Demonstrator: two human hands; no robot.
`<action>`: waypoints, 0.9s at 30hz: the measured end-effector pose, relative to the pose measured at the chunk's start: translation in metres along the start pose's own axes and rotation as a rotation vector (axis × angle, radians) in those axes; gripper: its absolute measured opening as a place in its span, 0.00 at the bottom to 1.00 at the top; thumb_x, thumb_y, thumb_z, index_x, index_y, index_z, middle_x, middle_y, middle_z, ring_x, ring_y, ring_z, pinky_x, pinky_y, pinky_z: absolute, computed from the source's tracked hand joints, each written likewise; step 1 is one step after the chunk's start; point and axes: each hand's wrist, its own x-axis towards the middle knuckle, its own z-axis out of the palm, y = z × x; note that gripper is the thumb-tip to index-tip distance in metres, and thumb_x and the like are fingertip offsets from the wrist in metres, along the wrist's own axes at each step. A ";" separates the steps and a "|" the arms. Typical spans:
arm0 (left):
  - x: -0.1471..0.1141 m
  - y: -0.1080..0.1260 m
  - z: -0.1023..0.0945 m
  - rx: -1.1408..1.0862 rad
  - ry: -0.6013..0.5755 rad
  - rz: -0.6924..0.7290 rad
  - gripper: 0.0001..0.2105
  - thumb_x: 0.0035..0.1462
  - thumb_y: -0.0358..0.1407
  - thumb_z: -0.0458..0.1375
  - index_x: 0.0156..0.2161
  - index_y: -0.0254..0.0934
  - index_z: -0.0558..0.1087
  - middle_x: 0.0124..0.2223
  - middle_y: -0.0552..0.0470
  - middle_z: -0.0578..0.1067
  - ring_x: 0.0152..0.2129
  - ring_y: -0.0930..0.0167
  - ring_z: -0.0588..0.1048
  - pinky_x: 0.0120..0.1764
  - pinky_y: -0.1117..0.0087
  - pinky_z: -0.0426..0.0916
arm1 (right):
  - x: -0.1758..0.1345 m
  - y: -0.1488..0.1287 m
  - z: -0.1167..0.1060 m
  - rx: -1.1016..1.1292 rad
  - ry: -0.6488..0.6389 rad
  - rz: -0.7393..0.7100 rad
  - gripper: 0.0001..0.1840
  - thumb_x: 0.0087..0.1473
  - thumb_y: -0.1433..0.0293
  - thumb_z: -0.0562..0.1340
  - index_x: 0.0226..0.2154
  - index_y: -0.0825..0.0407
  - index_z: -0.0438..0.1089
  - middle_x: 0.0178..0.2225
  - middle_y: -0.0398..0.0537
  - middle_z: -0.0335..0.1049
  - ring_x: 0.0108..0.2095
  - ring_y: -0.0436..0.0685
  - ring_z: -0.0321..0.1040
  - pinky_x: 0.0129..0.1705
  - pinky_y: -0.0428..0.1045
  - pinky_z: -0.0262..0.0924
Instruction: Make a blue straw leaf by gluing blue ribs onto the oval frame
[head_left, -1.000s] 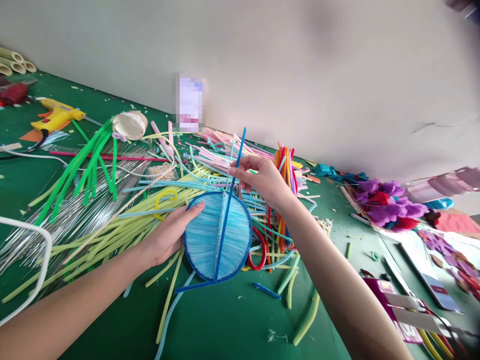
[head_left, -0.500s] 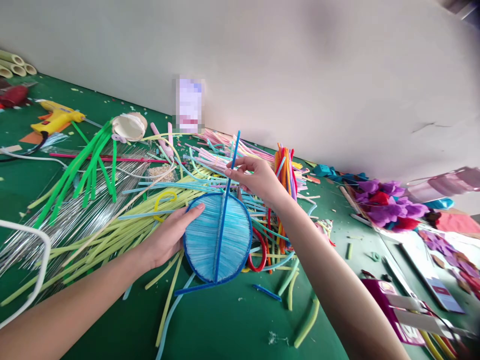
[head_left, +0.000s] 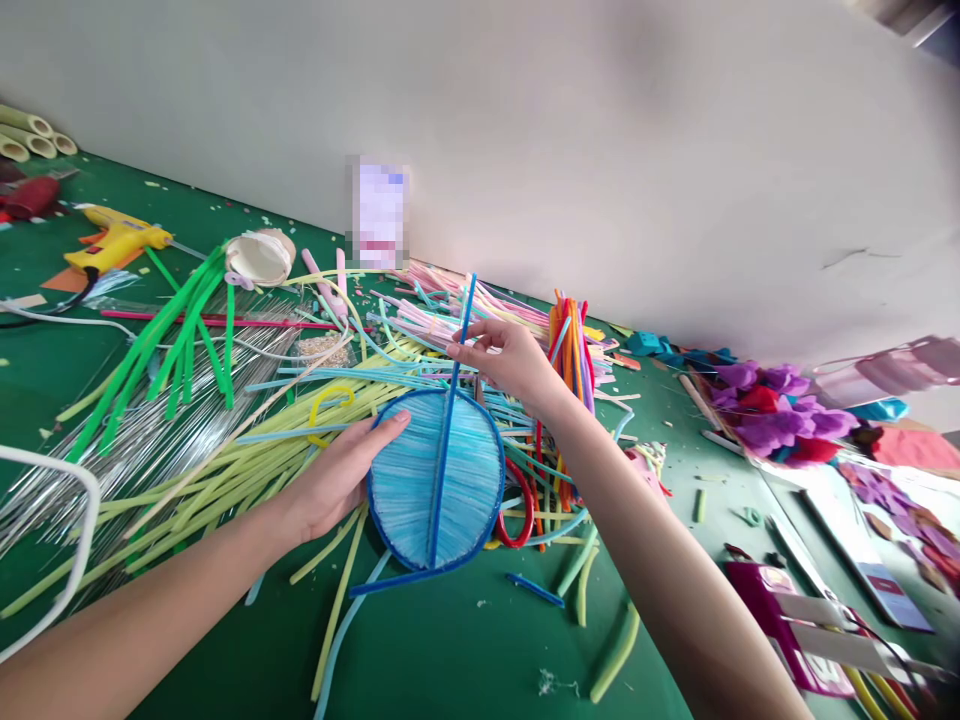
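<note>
My left hand (head_left: 346,475) grips the left edge of a round light-blue disc (head_left: 405,480) rimmed in dark blue, its thumb lying on the face. A dark-blue pipe cleaner (head_left: 442,455) runs up the middle of the disc and sticks out past the top rim. My right hand (head_left: 506,362) pinches that pipe cleaner between thumb and fingers just above the rim. At the bottom, another dark-blue length (head_left: 386,582) juts out to the left. Red scissor handles (head_left: 517,510) show right of the disc, partly hidden by it.
Yellow-green pipe cleaners (head_left: 232,470) and silver wires (head_left: 202,370) spread over the green table (head_left: 450,660). A yellow glue gun (head_left: 116,240) lies at the back left. Orange and red pipe cleaners (head_left: 571,350) stand bundled behind my right arm. A magenta device (head_left: 780,620) sits at the right.
The grip of both hands on the disc and pipe cleaner stays the same. My right hand and the pipe cleaner's upper end sit slightly lower. The view has shifted very slightly.
</note>
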 end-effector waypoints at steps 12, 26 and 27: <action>-0.001 0.001 0.001 0.001 0.003 -0.016 0.19 0.57 0.45 0.65 0.51 0.38 0.78 0.48 0.44 0.82 0.45 0.58 0.80 0.48 0.62 0.75 | -0.001 0.001 0.001 0.031 0.093 0.003 0.38 0.43 0.54 0.72 0.52 0.54 0.65 0.27 0.36 0.64 0.25 0.50 0.62 0.26 0.45 0.54; 0.001 0.000 -0.001 -0.068 0.020 0.014 0.16 0.58 0.42 0.65 0.49 0.37 0.79 0.49 0.44 0.81 0.45 0.60 0.80 0.44 0.65 0.77 | -0.093 -0.004 0.019 -0.003 0.273 0.028 0.14 0.57 0.56 0.64 0.35 0.49 0.73 0.24 0.39 0.61 0.24 0.49 0.57 0.26 0.46 0.52; 0.001 0.000 -0.001 -0.074 0.029 0.020 0.16 0.58 0.41 0.65 0.49 0.37 0.79 0.48 0.44 0.82 0.45 0.60 0.80 0.43 0.66 0.77 | -0.102 -0.002 0.020 0.003 0.289 0.047 0.14 0.57 0.56 0.64 0.36 0.49 0.73 0.24 0.39 0.61 0.24 0.49 0.56 0.26 0.46 0.52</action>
